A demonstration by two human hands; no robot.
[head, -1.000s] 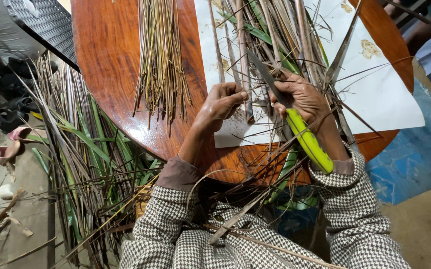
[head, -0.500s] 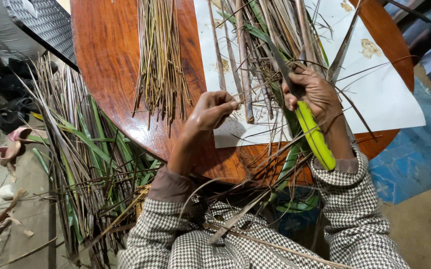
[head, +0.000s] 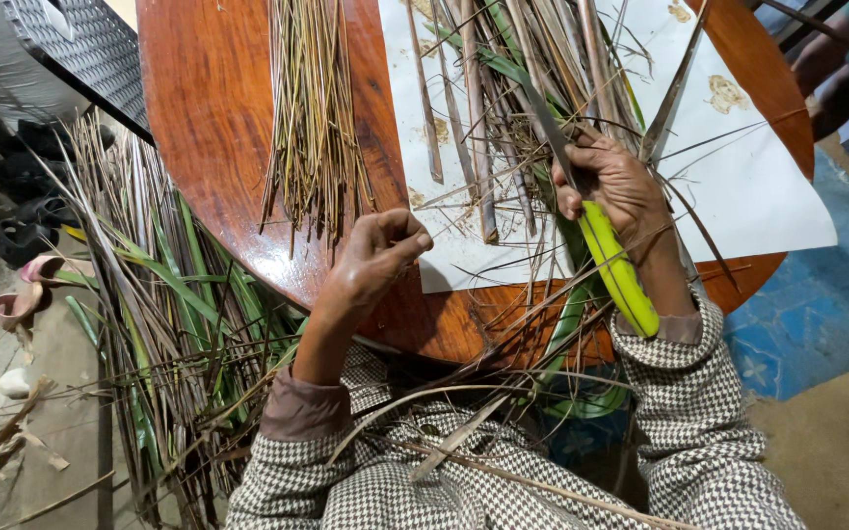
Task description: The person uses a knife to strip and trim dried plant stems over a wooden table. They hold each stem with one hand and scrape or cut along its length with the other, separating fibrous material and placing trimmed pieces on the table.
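Right hand (head: 616, 186) gripping a knife with a yellow-green handle (head: 619, 267); handle runs back along the wrist, blade (head: 545, 120) points away into the pile of leaf strips (head: 503, 108) just ahead of the hand. Left hand (head: 375, 257) curled loosely, fingertips pinched together; can't tell if a strand is in them. Bundle of thin sticks (head: 314, 118) just beyond left hand. White sheet (head: 768, 186) under right hand, on round wooden table (head: 209, 128). Long leaves (head: 159, 304) piled on the floor, left of left arm.
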